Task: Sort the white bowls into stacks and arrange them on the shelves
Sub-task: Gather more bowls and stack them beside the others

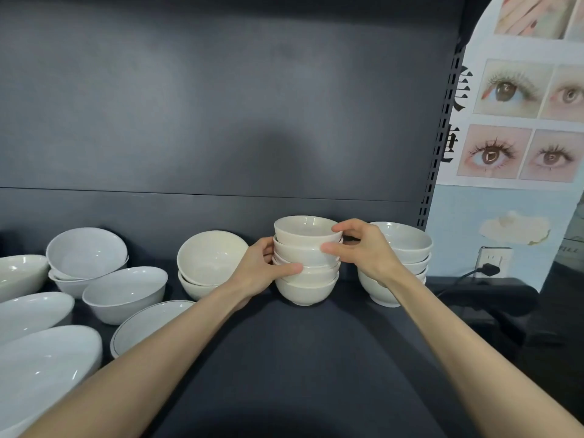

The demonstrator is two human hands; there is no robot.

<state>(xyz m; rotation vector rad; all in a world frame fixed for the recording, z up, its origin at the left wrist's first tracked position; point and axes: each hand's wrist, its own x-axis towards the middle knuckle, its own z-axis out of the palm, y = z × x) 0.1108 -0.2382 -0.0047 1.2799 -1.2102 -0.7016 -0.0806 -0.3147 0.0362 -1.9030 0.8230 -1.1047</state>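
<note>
On the shelf (316,358), the stack of bowls (305,289) is gripped low by the left hand (259,270) and high by the right hand (366,251), likely to keep it plumb; a second stack (407,245) stands just right of it.

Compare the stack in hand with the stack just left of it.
The held stack is taller, of more, narrower bowls; the left stack has two wider ones. The left hand and right hand grip the held stack; neither holds the left stack. Both are white, on the shelf.
</note>
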